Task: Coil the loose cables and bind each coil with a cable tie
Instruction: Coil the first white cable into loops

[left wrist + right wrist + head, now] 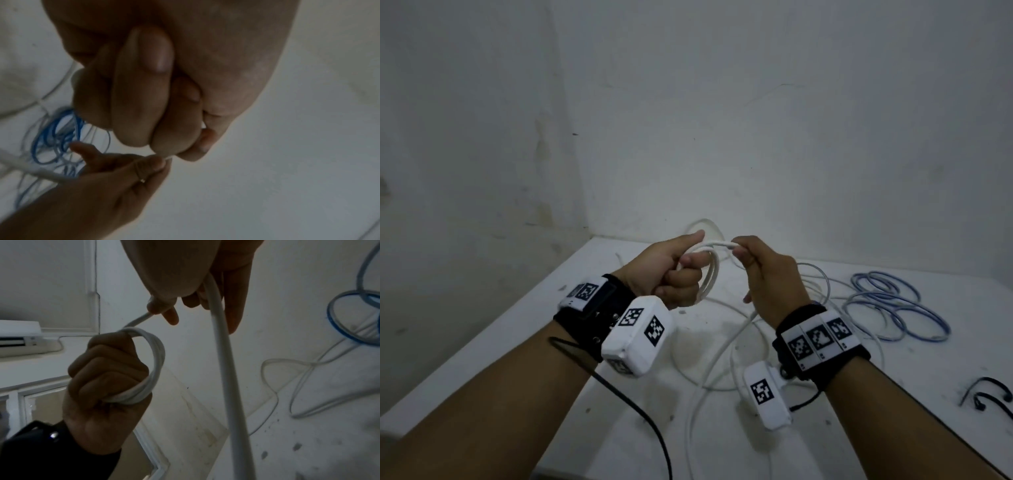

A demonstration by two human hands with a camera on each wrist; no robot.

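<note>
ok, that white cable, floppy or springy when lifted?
Probably limp: the white cable sags from the right hand to the table. Likely a little springy: the left hand clamps its loops shut.

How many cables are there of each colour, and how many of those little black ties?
White cable, thick, held by the left hand and the right hand: 1
Blue cable, loose on the table: 1
Pale thin cable, beside the blue one: 1
Black cable ties, at the table's right edge: 2, as far as I can tell
Total: 5
</note>
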